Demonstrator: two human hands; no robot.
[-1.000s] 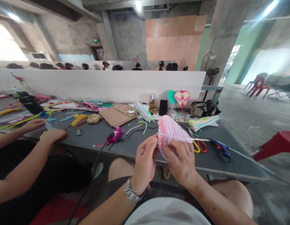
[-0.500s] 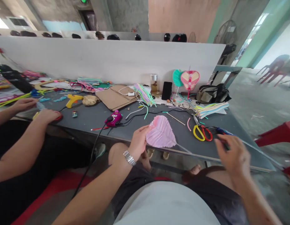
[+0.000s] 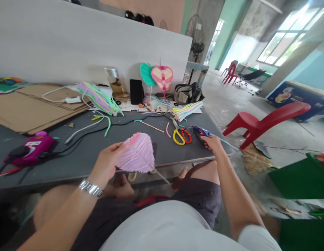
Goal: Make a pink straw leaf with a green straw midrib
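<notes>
My left hand (image 3: pixel 108 162) pinches the left edge of a pink and lilac leaf-shaped fan (image 3: pixel 138 153), held over the table's front edge with its thin stick pointing down to the right. My right hand (image 3: pixel 212 143) is closed round the handle of a blue glue gun (image 3: pixel 201 131) at the table's right end. Scissors (image 3: pixel 181 135) with one yellow and one red handle lie left of the glue gun. Near them are a pink strip (image 3: pixel 168 130) and a thin stick (image 3: pixel 151 126).
A magenta power socket (image 3: pixel 33 148) with a black cable sits at the left. Behind are cardboard (image 3: pixel 38 108), fuzzy stems (image 3: pixel 99 97), a glass bottle (image 3: pixel 114 82), a phone (image 3: pixel 136 91), two finished fans (image 3: pixel 162 77) and a bag (image 3: pixel 188 93). A red chair (image 3: pixel 266 120) stands right.
The view has turned right. My right hand has reached the glue gun and closed on it. My left hand still holds the fan; the neighbouring person's arms are out of view.
</notes>
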